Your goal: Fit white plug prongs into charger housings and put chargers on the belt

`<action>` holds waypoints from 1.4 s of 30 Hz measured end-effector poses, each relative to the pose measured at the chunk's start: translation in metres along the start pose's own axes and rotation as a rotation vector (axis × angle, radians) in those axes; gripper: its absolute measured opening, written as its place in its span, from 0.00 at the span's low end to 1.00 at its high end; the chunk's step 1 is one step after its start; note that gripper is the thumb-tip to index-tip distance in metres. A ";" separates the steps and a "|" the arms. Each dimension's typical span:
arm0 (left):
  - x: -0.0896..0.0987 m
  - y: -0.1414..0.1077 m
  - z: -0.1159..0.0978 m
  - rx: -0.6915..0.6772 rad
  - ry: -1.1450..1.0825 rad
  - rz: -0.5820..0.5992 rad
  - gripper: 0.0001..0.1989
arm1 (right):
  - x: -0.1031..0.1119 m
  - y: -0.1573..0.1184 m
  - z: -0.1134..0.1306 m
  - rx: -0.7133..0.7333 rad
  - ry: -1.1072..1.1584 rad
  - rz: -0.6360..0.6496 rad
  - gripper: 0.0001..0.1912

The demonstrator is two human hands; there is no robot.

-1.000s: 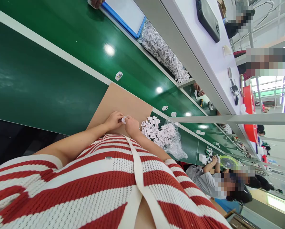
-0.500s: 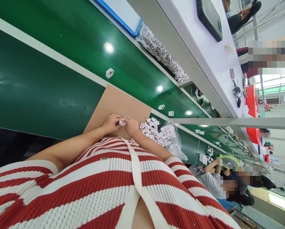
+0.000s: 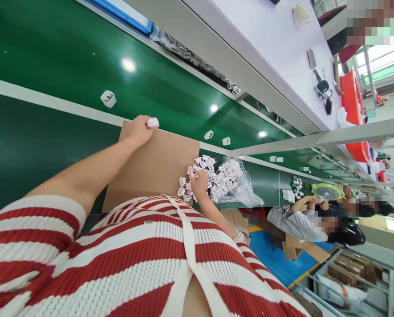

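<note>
My left hand [image 3: 140, 130] is over the far edge of the brown cardboard sheet [image 3: 151, 163], beside the green belt. Its fingers are closed round a small white plastic housing [image 3: 153, 123]. At the right edge of the cardboard, my right hand [image 3: 201, 182] reaches into a heap of small white parts [image 3: 205, 163]. Its fingers are bent together; what they hold, if anything, is hidden. More white parts lie in a clear plastic bag [image 3: 245, 187] to the right of that heap.
White housings [image 3: 108, 99] stand spaced along the green belt [image 3: 170, 101]. Above it runs a white shelf [image 3: 266, 48] with keys [image 3: 322, 88]. A grey post [image 3: 282, 143] crosses at the right. Another person in a grey shirt [image 3: 282, 220] sits farther along the line.
My hands have parted. The left moved out to the belt edge with the white piece; the right went to the heap of parts. The view has shifted, and the nearest housing appears farther left.
</note>
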State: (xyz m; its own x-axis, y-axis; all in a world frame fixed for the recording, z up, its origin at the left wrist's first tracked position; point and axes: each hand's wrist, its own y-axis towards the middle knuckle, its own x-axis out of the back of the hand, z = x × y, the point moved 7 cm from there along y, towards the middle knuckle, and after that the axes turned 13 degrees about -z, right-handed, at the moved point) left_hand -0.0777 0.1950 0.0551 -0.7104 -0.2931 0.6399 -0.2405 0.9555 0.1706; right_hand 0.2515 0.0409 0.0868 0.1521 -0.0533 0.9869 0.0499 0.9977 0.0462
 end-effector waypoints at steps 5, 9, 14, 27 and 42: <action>0.017 0.086 -0.002 0.026 0.148 -0.123 0.18 | 0.002 0.048 -0.015 -0.097 -0.137 -0.021 0.11; 0.024 0.093 0.014 0.069 0.191 -0.102 0.14 | -0.011 0.066 -0.014 -0.230 -0.116 0.050 0.13; 0.068 0.059 0.034 0.069 0.173 -0.304 0.45 | -0.018 0.077 -0.021 -0.334 -0.064 0.110 0.16; 0.124 0.027 0.073 0.181 0.248 -0.395 0.24 | -0.001 0.072 -0.015 -0.308 0.271 0.019 0.14; -0.027 -0.171 -0.023 -0.186 -0.010 0.073 0.16 | -0.030 0.011 0.052 -0.723 1.401 0.512 0.11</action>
State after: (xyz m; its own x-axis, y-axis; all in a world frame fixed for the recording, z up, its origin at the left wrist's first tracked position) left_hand -0.0021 0.0403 0.0252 -0.7282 -0.2226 0.6482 -0.0627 0.9634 0.2605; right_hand 0.1962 0.0562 0.0658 0.9893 -0.1407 -0.0388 0.0752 0.7195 -0.6905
